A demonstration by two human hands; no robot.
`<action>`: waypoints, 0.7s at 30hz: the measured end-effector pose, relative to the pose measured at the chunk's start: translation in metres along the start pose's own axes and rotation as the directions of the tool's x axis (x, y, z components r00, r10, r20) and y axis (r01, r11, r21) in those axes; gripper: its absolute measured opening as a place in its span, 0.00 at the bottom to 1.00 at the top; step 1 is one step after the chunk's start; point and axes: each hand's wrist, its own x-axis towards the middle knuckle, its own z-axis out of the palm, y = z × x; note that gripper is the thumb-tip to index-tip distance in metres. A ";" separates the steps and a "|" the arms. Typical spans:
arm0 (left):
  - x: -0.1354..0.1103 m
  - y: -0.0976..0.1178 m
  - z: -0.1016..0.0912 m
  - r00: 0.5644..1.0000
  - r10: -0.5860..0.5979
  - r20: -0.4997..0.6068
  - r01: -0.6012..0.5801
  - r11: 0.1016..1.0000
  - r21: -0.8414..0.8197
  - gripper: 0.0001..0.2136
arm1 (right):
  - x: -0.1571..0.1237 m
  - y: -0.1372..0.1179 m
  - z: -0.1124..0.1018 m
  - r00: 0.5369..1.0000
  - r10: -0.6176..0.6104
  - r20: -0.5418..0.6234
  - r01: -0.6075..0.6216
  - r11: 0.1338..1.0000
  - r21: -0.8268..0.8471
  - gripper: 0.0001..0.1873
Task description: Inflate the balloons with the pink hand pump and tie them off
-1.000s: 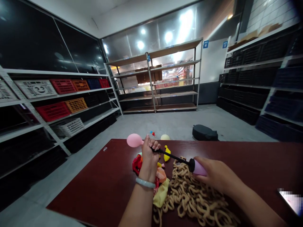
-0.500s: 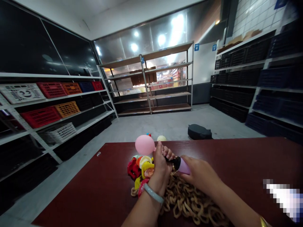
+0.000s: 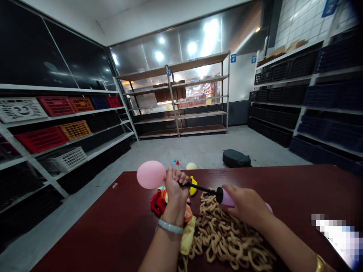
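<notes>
Pink balloon [image 3: 151, 174] ×1 | pump [image 3: 220, 195] ×1 | gripping pump: left hand [image 3: 177, 184], right hand [image 3: 247, 206]

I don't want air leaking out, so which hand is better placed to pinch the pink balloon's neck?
Probably the left hand: it is closed at the neck end of the pink balloon, while the right hand grips the purple pump, farther from the balloon.

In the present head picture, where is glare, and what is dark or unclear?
Head view: strong glare on the shiny wall behind the shelving rack; dark crates at right sink into shadow; pixelation masks something bright on the table; the pink balloon has a clear outline.
</notes>
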 end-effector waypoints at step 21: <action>0.017 0.022 -0.011 1.000 0.005 -0.002 -0.005 1.000 0.009 0.20 | 0.000 0.014 -0.001 0.997 -0.035 -0.068 0.034 0.999 -0.019 0.27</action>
